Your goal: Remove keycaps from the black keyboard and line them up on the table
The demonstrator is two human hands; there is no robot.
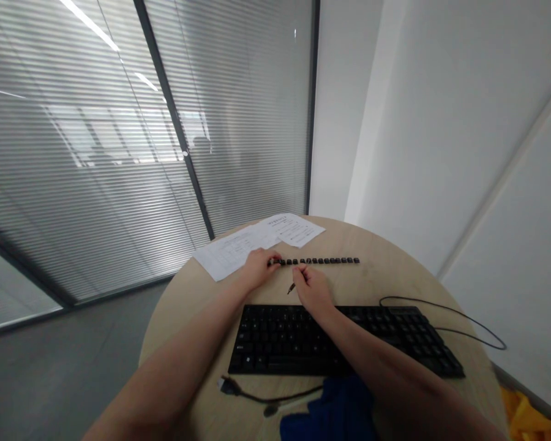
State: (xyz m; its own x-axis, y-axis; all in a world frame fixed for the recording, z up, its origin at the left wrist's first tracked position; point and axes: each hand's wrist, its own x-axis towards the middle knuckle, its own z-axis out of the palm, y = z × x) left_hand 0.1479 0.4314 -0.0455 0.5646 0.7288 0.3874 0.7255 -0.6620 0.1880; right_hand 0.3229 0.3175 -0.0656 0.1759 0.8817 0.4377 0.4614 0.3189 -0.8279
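Note:
A row of small black keycaps [333, 261] runs across the round wooden table [395, 269]. At the row's left end, my left hand [261, 267] has its thumb and fingers closed around a dark keycap. Just below the row, my right hand [311, 286] is closed on a thin dark tool [292, 287], whose tip points down and left. Beneath my right forearm lies a black keyboard [284, 340], partly covered by that arm.
Printed papers [232, 248] lie at the table's back left. A black cable [445, 304] loops over the right edge. Near the front are a USB plug with cable [229, 386] and a blue cloth [333, 413]. Glass partitions and a white wall stand behind.

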